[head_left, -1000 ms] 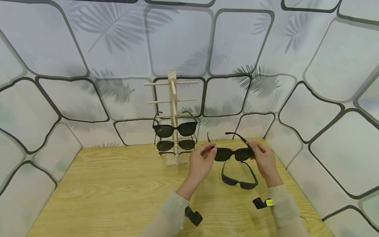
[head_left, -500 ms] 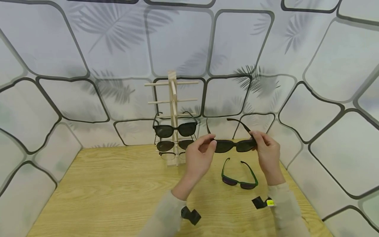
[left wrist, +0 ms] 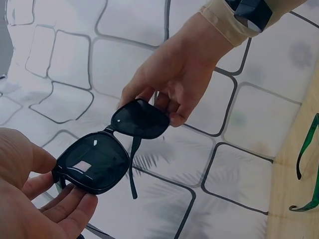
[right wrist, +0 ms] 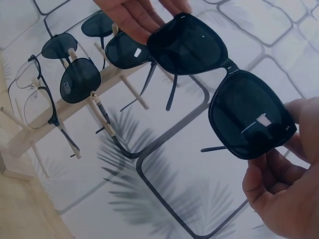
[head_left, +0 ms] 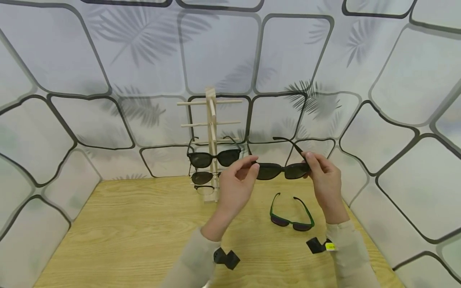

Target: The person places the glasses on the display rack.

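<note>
Black sunglasses (head_left: pixel 269 171) with dark lenses are held up over the table, temples unfolded and pointing away from me. My left hand (head_left: pixel 235 186) pinches the frame at its left corner between thumb and fingers. At the opposite corner, my right hand (head_left: pixel 325 186) grips the hinge area. In the right wrist view both lenses of the sunglasses (right wrist: pixel 254 117) face the camera, with fingers at each end. Green-framed sunglasses (head_left: pixel 291 224) lie on the table below, temples spread. To the left stands a wooden eyewear rack (head_left: pixel 211 120), partly hidden by my left hand.
Black sunglasses (head_left: pixel 201 160) hang on the rack, above thin-framed sunglasses (head_left: pixel 201 177) and clear glasses (head_left: pixel 204 190). Bare upper pegs (head_left: pixel 191 103) stick out sideways. Patterned cloth walls (head_left: pixel 144 120) enclose the wooden table (head_left: pixel 126 232) at the back and sides.
Both hands have raised the black sunglasses away from the green-framed pair and shifted them slightly left. My left hand now covers more of the rack's lower glasses.
</note>
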`<control>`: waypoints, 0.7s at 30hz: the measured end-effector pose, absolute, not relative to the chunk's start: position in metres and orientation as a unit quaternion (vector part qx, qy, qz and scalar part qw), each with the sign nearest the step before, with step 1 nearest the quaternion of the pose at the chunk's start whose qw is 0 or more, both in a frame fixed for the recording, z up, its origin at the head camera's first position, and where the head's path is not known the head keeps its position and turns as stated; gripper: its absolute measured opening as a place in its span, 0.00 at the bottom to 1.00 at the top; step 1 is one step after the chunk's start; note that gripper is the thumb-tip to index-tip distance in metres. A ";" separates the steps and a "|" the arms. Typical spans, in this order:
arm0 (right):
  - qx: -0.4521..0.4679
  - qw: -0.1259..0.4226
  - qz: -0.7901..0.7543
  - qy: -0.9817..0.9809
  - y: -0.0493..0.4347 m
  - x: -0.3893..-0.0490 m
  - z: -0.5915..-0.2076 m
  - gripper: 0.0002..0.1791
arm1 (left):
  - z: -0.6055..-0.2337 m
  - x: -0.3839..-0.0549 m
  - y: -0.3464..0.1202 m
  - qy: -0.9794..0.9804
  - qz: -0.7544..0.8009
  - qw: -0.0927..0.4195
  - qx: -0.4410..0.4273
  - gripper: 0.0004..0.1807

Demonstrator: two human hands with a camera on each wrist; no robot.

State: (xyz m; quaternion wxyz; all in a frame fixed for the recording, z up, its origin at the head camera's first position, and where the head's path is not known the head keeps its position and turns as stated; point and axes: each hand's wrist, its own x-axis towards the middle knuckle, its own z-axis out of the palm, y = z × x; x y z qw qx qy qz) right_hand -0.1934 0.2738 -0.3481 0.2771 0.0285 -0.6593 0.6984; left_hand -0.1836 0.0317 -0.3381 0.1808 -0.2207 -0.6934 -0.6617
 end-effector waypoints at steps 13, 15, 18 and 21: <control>0.147 0.261 0.714 -0.632 0.268 -0.186 -0.338 0.17 | -0.322 -0.183 0.022 -0.683 -0.661 0.203 -0.236 0.14; 0.151 0.258 0.712 -0.636 0.266 -0.185 -0.336 0.18 | -0.319 -0.182 0.020 -0.680 -0.660 0.210 -0.240 0.14; 0.154 0.257 0.706 -0.642 0.264 -0.183 -0.333 0.20 | -0.316 -0.181 0.017 -0.679 -0.660 0.214 -0.243 0.15; 0.161 0.256 0.706 -0.640 0.262 -0.183 -0.331 0.21 | -0.314 -0.180 0.014 -0.682 -0.655 0.215 -0.242 0.15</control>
